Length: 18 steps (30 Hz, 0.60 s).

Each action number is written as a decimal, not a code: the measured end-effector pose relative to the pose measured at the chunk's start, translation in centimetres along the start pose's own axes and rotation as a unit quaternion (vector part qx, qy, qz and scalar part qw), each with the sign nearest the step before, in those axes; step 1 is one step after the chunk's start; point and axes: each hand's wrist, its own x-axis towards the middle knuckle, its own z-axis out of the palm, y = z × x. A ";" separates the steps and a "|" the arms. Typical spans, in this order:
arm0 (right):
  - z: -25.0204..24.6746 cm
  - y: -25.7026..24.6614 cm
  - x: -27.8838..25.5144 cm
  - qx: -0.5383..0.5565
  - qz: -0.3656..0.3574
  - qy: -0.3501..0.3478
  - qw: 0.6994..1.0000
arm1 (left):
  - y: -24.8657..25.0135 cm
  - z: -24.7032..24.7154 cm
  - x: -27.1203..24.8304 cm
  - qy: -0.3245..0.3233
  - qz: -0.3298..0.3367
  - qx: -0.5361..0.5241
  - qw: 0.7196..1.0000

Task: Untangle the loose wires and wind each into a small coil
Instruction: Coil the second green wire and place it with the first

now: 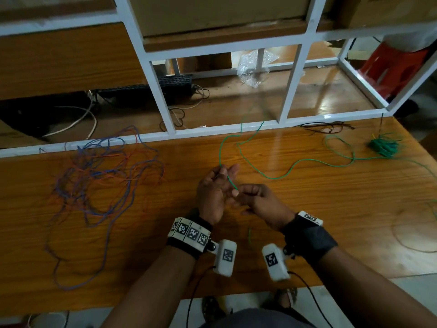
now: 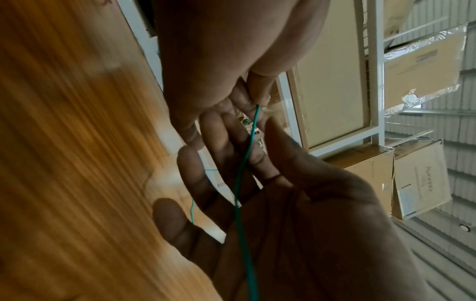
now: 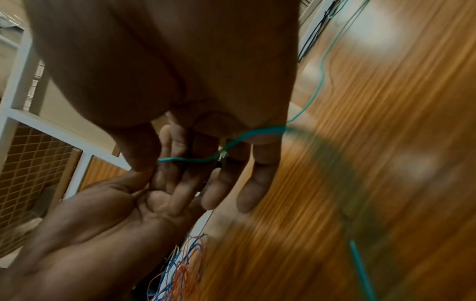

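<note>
Holding the near end of a green wire (image 1: 293, 165) between thumb and forefinger, my right hand (image 1: 255, 202) sits just beside my left hand (image 1: 212, 195), the two close together above the wooden table (image 1: 307, 209). The left hand is spread, palm up, fingers straight; the wire lies across its fingers (image 2: 219, 134) but nothing is curled round it. I judge this to be the start of a first wrap on the left hand.

Beyond the hands the wire rises in a loop, drops back to the table and wanders right toward a green bundle (image 1: 383, 145) at the far right; whether it joins that bundle I cannot tell. To the left, well apart, the tangle of blue and orange wires (image 1: 101, 176) lies untouched. At the far edge a few black wires (image 1: 324, 127) rest beside the white frame (image 1: 290, 84).

Risks noted:
- With the left fingers flat, the first turn has no anchor; any pull from the right hand could slide the wire off.
- The slack run crosses itself near the bundle; drawing it in fast could tighten a kink or drag the bundle along.
- The raised loop near the frame rail could catch there.
</note>
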 end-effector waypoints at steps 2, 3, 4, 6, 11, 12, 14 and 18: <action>-0.5 -0.1 -0.2 0.002 -0.014 0.002 1.000 | 0.0 -0.1 0.6 -0.009 -0.008 0.008 1.000; -1.0 -0.4 -0.4 -0.001 -0.016 0.014 1.000 | 0.3 -0.2 1.0 -0.013 -0.011 0.001 1.000; -1.6 -0.6 -0.5 -0.004 -0.011 0.026 1.000 | 0.6 -0.5 1.4 -0.007 -0.011 -0.003 1.000; -3.0 -0.9 -1.2 -0.002 0.018 0.026 0.999 | 1.7 -1.1 2.2 0.026 -0.012 0.001 1.000; -4.3 -0.8 -3.0 0.148 0.051 -0.031 0.987 | 3.4 -2.0 3.3 0.082 -0.007 0.056 0.995; -4.3 -0.8 -2.8 0.133 0.031 -0.013 0.991 | 3.3 -1.9 3.2 0.108 -0.005 0.094 0.990; -4.0 -0.9 -2.1 0.064 -0.020 0.041 0.997 | 2.6 -2.0 2.9 0.220 0.012 0.242 0.945; -3.4 -1.7 -2.0 -0.024 -0.079 0.064 0.995 | 2.5 -0.8 -1.3 0.124 0.374 0.568 0.723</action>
